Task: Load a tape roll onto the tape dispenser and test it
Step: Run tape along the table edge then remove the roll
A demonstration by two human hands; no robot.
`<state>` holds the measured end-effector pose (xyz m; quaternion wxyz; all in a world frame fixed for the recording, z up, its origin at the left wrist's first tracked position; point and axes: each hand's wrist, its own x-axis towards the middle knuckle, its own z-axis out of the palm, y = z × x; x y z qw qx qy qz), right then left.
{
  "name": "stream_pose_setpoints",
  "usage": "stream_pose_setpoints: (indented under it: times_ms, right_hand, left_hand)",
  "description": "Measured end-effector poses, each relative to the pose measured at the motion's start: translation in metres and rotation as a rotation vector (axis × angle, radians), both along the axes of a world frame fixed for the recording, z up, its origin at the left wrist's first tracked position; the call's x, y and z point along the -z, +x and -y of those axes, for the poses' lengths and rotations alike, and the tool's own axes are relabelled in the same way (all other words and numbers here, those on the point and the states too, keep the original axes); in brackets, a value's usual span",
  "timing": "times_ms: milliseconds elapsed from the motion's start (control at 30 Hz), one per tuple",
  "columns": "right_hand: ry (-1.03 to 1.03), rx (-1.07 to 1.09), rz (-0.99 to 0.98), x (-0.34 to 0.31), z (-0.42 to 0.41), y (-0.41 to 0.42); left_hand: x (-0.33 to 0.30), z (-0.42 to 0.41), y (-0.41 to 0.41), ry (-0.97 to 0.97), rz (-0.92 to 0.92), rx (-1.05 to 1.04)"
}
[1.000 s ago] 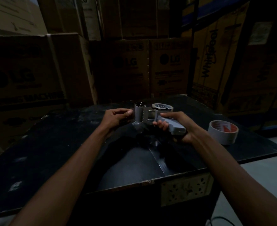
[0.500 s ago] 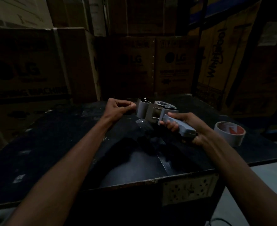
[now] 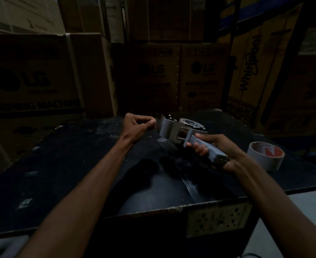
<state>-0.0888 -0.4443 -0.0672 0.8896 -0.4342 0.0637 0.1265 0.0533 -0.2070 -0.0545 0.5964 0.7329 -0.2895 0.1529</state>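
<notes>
The right hand (image 3: 215, 151) is wrapped around the grey handle of the tape dispenser (image 3: 183, 134), holding it just above the dark tabletop (image 3: 69, 164) with its roller end pointing toward 10 o'clock. The left hand (image 3: 137, 125) sits just beside that roller end, at about 9 o'clock from it, fingers curled with thumb and forefinger pressed together as if pinching something thin; whether a tape end is between them is too dark to tell. The tape roll (image 3: 265, 155) lies flat on the tabletop at about 3 o'clock from the right hand, near it but untouched, and the round hub on the dispenser looks bare. By that, the loading step seems not yet done: the dispenser is only being readied. The next move likely calls for the left hand to let go, reach across for the roll and seat it on the hub, sticky side facing the right way.
</notes>
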Motion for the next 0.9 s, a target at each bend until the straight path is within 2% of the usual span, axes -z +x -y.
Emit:
stream_pose_setpoints:
  times_ms: [233,500,700,900]
  right_hand:
    - [-0.056,-0.020,-0.041,0.012,0.007,-0.003]
    - [-0.127,0.005,-0.079,0.014,0.005,-0.001]
    - [-0.202,-0.002,-0.111,0.013,0.017,-0.004]
    - [-0.273,-0.022,-0.125,0.005,0.024,-0.003]
  left_hand:
    - [0.014,0.001,0.001,0.033,-0.006,-0.016]
    - [0.033,0.000,0.009,0.012,-0.092,-0.052]
    - [0.036,-0.014,0.017,-0.101,-0.122,-0.136]
    - [0.039,-0.010,0.018,-0.005,-0.167,-0.061]
